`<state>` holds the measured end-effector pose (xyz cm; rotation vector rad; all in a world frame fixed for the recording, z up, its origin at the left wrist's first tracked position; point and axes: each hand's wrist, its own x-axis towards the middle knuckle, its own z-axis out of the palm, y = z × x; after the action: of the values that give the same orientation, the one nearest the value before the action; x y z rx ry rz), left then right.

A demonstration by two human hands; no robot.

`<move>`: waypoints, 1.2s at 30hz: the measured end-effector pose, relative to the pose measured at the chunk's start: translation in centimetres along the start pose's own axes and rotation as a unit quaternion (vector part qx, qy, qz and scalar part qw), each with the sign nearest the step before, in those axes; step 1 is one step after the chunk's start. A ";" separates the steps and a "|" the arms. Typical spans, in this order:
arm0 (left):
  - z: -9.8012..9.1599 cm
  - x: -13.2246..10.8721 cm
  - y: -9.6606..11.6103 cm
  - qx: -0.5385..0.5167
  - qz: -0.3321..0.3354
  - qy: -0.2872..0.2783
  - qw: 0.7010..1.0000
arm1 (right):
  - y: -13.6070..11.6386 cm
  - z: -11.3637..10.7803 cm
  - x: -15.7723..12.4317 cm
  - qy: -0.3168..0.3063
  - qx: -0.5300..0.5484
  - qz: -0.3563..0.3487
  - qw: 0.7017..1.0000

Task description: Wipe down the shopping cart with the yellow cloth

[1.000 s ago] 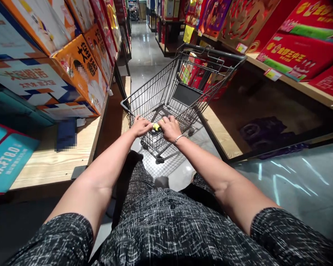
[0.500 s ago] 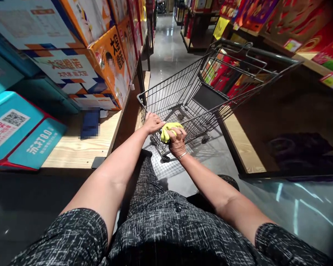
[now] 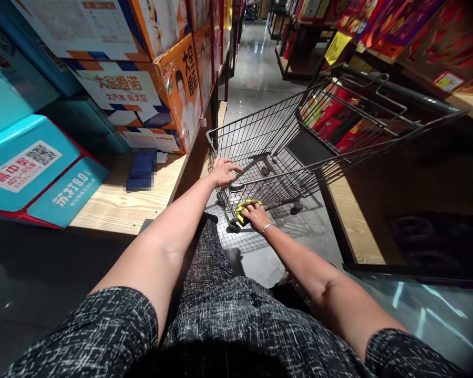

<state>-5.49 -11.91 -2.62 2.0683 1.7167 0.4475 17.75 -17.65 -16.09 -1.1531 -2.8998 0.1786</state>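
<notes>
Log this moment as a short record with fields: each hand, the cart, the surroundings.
Left: the left hand is curled over a bar at the near end of the shopping cart
Right: the right hand presses a yellow cloth against the cart's lower frame, below the left hand
Cart: black wire, standing in an aisle on a glossy floor
Left side: wooden shelf with an orange box and a teal box
Right side: shelves with red boxes

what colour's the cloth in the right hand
Yellow cloth, clearest in the head view, held by the right hand against the cart.
</notes>
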 end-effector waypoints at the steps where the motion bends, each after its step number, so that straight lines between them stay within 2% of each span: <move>1: -0.4 0.0 -0.3 0.000 -0.008 -0.007 1.000 | 0.3 -0.5 -0.1 0.015 0.001 0.002 1.000; 2: -0.7 0.0 -0.6 -0.002 -0.015 -0.013 1.000 | 0.5 -1.1 -0.2 0.047 0.004 0.006 0.999; 4: -1.2 -0.1 -1.0 -0.010 -0.021 -0.023 0.999 | 0.8 -3.0 -0.1 0.152 0.012 0.018 0.988; 8: -1.5 -0.4 -1.2 -0.023 -0.018 -0.031 0.999 | 1.5 -8.5 0.6 0.374 0.007 0.060 0.926; 11: -1.4 -0.4 -1.2 -0.039 -0.019 -0.028 0.999 | 1.9 -10.9 1.5 0.441 -0.017 0.082 0.894; 13: -1.2 -0.4 -1.3 -0.050 -0.018 -0.022 0.998 | 1.7 -10.4 1.9 0.429 -0.028 0.080 0.899; 15: -0.9 -0.3 -1.5 -0.059 -0.015 -0.013 0.998 | 1.2 -8.4 2.2 0.385 -0.027 0.073 0.920; 19: -0.2 0.0 -2.1 -0.058 0.002 0.022 0.998 | 0.2 -3.1 1.7 0.229 -0.005 0.077 0.970; 21: 0.1 0.2 -2.4 -0.050 0.013 0.033 0.998 | 0.0 -1.2 1.3 0.149 0.006 0.082 0.985; 24: 0.4 0.5 -2.8 -0.046 0.026 0.038 0.998 | 0.2 -0.1 1.0 0.083 0.012 0.087 0.993; 27: 0.5 0.6 -3.1 -0.043 0.030 0.042 0.998 | 1.0 -0.6 0.8 0.059 0.015 0.061 0.996; 29: 0.5 0.5 -3.2 -0.040 0.031 0.043 0.998 | 1.7 -1.7 0.5 0.057 0.014 0.034 0.998; 31: 0.5 0.4 -3.2 -0.041 0.034 0.043 0.998 | 2.6 -3.4 0.2 0.091 0.007 0.024 0.996; 34: 0.6 0.3 -3.3 -0.048 0.045 0.046 0.997 | 4.2 -7.1 -0.2 0.212 -0.008 0.034 0.977; 36: 0.7 0.4 -3.4 -0.051 0.053 0.051 0.996 | 5.6 -9.9 -0.1 0.309 -0.018 0.038 0.950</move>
<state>-8.02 -11.07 -4.92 2.1025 1.6087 0.6704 22.17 -12.68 -6.92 -1.0800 -2.3144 -0.2037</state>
